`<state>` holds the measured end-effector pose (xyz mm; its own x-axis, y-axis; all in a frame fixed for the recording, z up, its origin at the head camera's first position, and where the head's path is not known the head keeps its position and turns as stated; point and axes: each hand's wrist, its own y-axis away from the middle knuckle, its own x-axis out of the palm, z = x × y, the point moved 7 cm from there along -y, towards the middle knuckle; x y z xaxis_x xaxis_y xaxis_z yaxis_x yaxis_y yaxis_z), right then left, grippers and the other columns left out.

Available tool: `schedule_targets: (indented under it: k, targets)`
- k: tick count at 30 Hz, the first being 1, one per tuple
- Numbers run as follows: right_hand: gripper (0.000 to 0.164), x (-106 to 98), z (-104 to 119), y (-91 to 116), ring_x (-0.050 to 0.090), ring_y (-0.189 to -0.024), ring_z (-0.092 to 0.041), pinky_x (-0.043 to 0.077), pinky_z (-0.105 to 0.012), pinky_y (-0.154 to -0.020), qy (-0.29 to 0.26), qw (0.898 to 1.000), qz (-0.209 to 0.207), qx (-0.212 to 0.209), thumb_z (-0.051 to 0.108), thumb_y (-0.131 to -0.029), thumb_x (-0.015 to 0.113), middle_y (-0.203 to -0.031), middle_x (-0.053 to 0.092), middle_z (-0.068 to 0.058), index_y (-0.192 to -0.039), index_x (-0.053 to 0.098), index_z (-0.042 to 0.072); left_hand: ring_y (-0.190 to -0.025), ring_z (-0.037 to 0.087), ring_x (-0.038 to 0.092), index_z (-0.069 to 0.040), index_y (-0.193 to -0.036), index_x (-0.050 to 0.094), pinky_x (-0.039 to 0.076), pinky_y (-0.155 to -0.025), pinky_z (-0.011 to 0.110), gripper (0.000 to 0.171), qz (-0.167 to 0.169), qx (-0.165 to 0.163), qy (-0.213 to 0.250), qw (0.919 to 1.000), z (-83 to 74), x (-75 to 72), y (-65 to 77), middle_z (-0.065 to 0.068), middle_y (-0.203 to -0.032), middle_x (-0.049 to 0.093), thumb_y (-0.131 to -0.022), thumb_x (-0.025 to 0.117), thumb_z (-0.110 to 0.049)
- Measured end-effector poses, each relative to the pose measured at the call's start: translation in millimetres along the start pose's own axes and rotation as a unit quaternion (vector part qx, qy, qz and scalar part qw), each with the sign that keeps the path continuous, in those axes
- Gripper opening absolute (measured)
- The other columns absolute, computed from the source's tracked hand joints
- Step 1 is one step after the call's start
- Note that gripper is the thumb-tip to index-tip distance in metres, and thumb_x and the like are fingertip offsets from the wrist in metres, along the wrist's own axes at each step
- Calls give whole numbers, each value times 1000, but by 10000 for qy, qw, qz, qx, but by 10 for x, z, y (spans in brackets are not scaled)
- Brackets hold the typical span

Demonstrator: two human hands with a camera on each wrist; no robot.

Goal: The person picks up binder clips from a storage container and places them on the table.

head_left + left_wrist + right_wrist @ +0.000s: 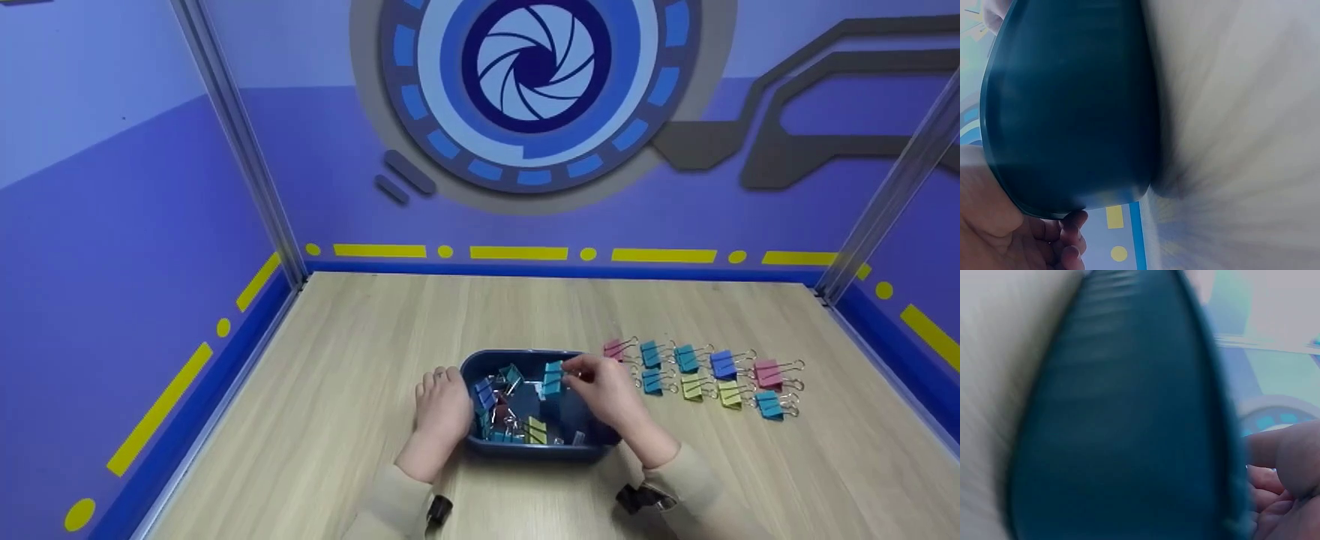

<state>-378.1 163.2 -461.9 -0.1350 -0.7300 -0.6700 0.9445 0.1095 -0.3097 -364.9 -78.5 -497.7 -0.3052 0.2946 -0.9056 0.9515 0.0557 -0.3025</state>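
A teal binder clip [553, 379] is pinched by its wire handle between thumb and fingers of my right hand [606, 390], above the right part of a dark blue plastic box [536, 452]. My left hand [444, 409] grips the box's left end. In the left wrist view, its curled fingers [1072, 236] touch the outside below the rim. Inside the box, several binder clips lie jumbled toward the left and front, among them a blue one [484, 394] and a yellow one [536, 430]. The box wall [1117, 416] hides the held clip in the right wrist view.
Right of the box, binder clips stand in two rows on the wooden table [360, 322], including a pink clip [768, 373], a blue clip [724, 364] and a yellow clip [692, 388]. Panelled walls [300, 172] enclose the table at the back and sides.
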Motion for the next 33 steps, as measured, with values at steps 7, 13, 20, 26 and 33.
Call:
schedule_targets:
  k: [7, 13, 20, 26, 33]
  targets:
    - [12, -391, -97, 19, 68, -83, -16, 53, -24, -71, -185, 9997, 18, 179, 4, -88, 75, -98, 77, -12, -99, 78, 4, -97, 37, 56, 4, -101, 59, 43, -82, 46, 18, -40, 31, 34, 10000, -2, 0, 10, 20, -100, 61, -89, 62, -10]
    - [16, -730, -257, 38, 67, -82, -16, 50, -21, -66, -104, 9984, 84, 549, 9, -92, 72, -101, 77, -16, -105, 76, 1, -97, 36, 55, 4, -101, 59, 43, -83, 46, 20, -54, 56, 47, 10000, 0, 2, 6, 20, -100, 61, -89, 64, -11]
    - [17, -955, -483, 57, 65, -78, -15, 49, -30, -65, 324, 9949, 385, 871, 10, -88, 74, -93, 76, -15, -101, 76, 0, -97, 37, 54, 4, -102, 59, 43, -84, 47, 18, -39, 41, 94, 9999, 20, 26, 1, 19, -99, 60, -89, 63, -9]
    - [12, -877, -689, 54, 64, -70, -11, 49, -31, -63, 459, 9892, 1004, 967, 7, -82, 76, -83, 76, -9, -92, 76, 0, -96, 37, 54, 4, -101, 59, 43, -83, 47, 20, -125, 68, 130, 9998, 18, 2, 5, 19, -98, 60, -87, 65, -9]
    - [12, -686, -833, 42, 60, -65, -12, 48, -30, -58, 461, 9847, 1378, 959, 1, -72, 75, -80, 74, -7, -84, 76, 1, -96, 37, 54, 4, -101, 59, 43, -83, 47, 20, -110, 81, 136, 9998, 7, -6, 4, 20, -98, 61, -87, 65, -9]
